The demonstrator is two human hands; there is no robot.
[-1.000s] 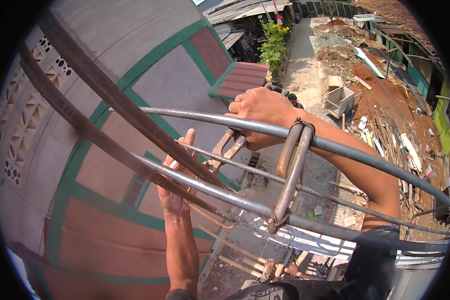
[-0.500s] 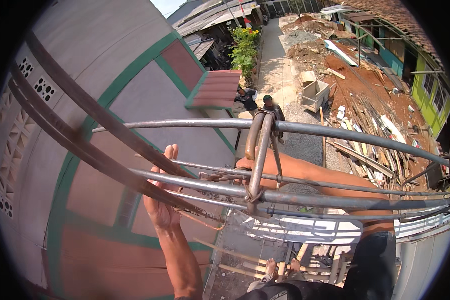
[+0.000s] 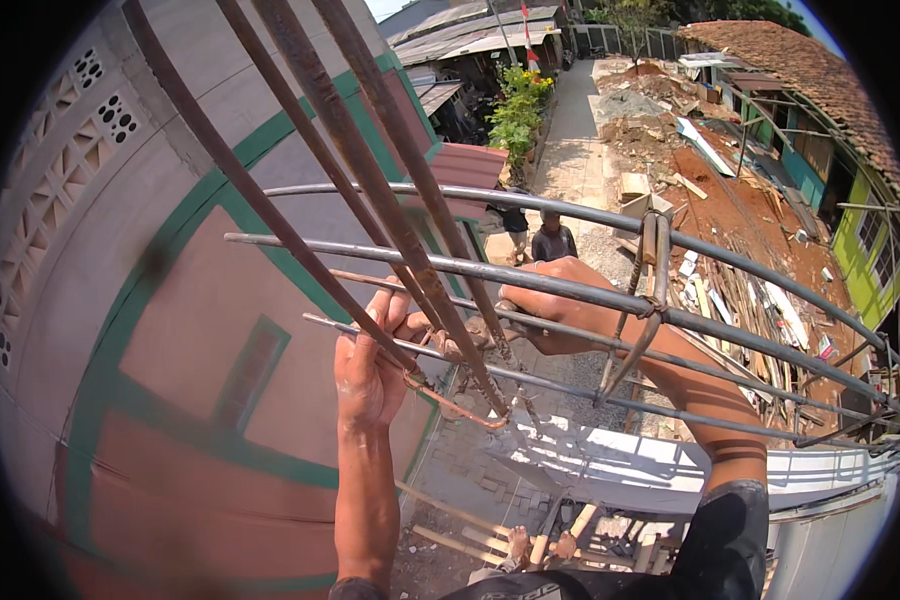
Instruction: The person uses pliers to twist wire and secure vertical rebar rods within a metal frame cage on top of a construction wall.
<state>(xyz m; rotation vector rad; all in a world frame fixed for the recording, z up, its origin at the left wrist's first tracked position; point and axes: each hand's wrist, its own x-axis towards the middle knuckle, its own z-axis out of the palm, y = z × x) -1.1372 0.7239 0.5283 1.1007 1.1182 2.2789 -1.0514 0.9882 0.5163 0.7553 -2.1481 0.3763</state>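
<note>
Just behind the overlapping rods is my left hand, its thumb and fingers closed together. What they pinch is partly hidden by the bars. To its right, my right hand curls round a long grey steel bar of a reinforcement cage. A square steel stirrup is tied round the cage bars right of that hand. Several rusty upright rebars cross the cage ends at a slant. Rusty, twisted metal lies between my hands, its kind unclear. A bent copper-coloured wire hangs below.
Far below, two people stand on the path. Bamboo poles and my bare feet show beneath me. A pink and green wall rises at left. Timber debris and red soil lie at right, beside a white ledge.
The cage and its stirrup have shifted right in view, and the rusty rebars now cross it more steeply. My left hand, spread before, has closed; my right hand has moved right and slightly up.
</note>
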